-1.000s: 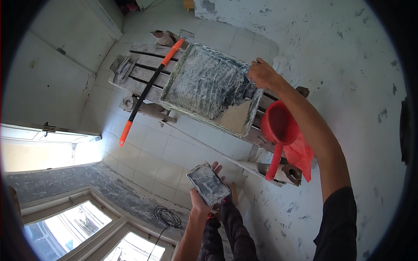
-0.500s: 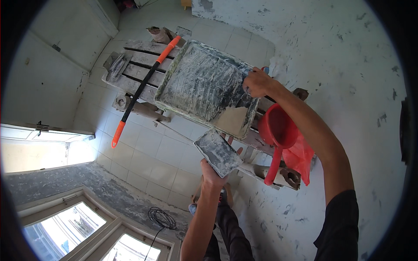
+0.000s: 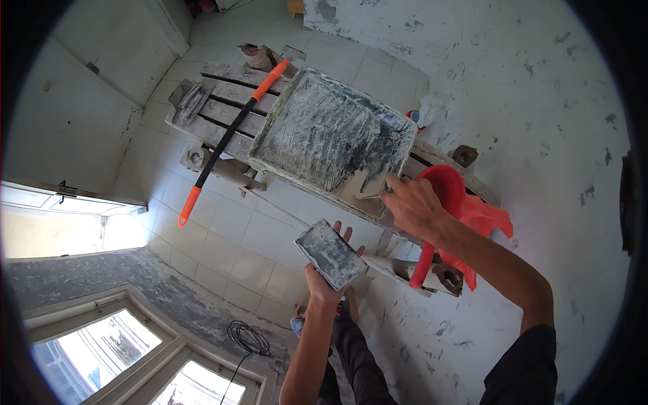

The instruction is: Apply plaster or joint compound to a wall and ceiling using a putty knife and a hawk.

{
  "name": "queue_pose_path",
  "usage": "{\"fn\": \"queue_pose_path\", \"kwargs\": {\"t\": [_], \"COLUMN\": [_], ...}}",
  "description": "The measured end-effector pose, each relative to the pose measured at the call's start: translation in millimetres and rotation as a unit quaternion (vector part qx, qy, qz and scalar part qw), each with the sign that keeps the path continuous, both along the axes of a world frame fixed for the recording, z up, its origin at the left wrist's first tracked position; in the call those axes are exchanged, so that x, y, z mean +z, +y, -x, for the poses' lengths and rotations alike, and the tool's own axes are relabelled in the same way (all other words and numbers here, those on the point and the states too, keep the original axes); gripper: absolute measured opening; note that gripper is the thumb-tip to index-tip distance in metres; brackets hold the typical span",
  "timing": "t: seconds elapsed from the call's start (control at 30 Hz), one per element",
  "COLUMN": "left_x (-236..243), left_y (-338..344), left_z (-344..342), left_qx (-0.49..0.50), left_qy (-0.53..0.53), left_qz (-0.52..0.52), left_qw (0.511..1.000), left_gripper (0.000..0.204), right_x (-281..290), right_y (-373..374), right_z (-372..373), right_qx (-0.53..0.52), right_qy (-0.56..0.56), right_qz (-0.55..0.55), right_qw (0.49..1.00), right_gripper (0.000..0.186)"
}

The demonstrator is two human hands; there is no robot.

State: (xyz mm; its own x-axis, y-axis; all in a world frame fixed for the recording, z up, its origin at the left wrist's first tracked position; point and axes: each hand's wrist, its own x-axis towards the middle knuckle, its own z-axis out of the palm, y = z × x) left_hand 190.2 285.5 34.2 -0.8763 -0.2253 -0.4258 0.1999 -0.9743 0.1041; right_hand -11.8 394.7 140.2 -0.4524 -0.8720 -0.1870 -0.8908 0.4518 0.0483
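Observation:
My left hand (image 3: pixel 324 287) holds a small rectangular board (image 3: pixel 328 251), smeared with grey plaster, tilted below the tray. My right hand (image 3: pixel 408 199) is closed on a small tool (image 3: pixel 382 193), mostly hidden by my fingers, at the lower right corner of a large plaster-coated tray (image 3: pixel 310 128). Beige compound (image 3: pixel 361 182) lies in that corner. The tray rests on a slatted wooden bench (image 3: pixel 229 94). Just right of my right hand are a red long-handled dipper (image 3: pixel 425 260) and a crumpled red plastic bag (image 3: pixel 493 216), both partly behind my arm.
A black pole (image 3: pixel 223 145) with orange ends lies across the bench, beside metal trowels (image 3: pixel 192 101). The bench has cylindrical supports (image 3: pixel 449 277). A doorway (image 3: pixel 67 223), two windows (image 3: pixel 101 351), a coiled black cable (image 3: pixel 246 337) and patchy walls (image 3: pixel 540 121) surround the tiled floor (image 3: pixel 236 256).
My right hand has moved from the tray's right side down to its lower corner. My left hand with the board rose toward the tray, then came slightly back down.

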Motion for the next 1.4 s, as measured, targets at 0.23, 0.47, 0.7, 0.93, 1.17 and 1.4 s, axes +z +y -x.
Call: {"fn": "queue_pose_path", "kwargs": {"t": [0.23,0.47,0.7,0.93,1.17,1.4], "left_x": [6.6,17.1,6.7,4.8,3.0,18.9], "left_y": [2.5,7.5,11.0,11.4,16.3,2.5], "left_z": [-16.2,3.1,25.1,27.8,20.7,40.4], "left_qx": [-0.009,-0.006,-0.027,-0.020,-0.007,0.079], "left_qy": [-0.036,-0.054,-0.032,-0.038,-0.110,-0.231], "left_qz": [0.014,0.028,0.020,-0.016,0.043,0.093], "left_qw": [0.999,0.998,0.999,0.999,0.993,0.965], "left_gripper": [0.057,0.055,0.054,0.055,0.049,0.037], "right_x": [16.0,-21.3,-65.0,-85.3,-64.8,-28.1], "right_y": [-0.3,-8.3,-25.3,-42.9,-11.2,16.3], "right_z": [-0.1,116.1,154.5,119.3,112.8,113.7], "right_qx": [-0.091,-0.020,-0.043,0.064,-0.013,-0.104], "right_qy": [-0.071,0.023,-0.061,-0.149,-0.226,-0.214], "right_qz": [0.115,0.071,-0.011,-0.005,0.061,0.167], "right_qw": [0.987,0.997,0.997,0.987,0.972,0.957], "right_gripper": [0.007,0.013,0.021,0.022,0.019,0.017]}}
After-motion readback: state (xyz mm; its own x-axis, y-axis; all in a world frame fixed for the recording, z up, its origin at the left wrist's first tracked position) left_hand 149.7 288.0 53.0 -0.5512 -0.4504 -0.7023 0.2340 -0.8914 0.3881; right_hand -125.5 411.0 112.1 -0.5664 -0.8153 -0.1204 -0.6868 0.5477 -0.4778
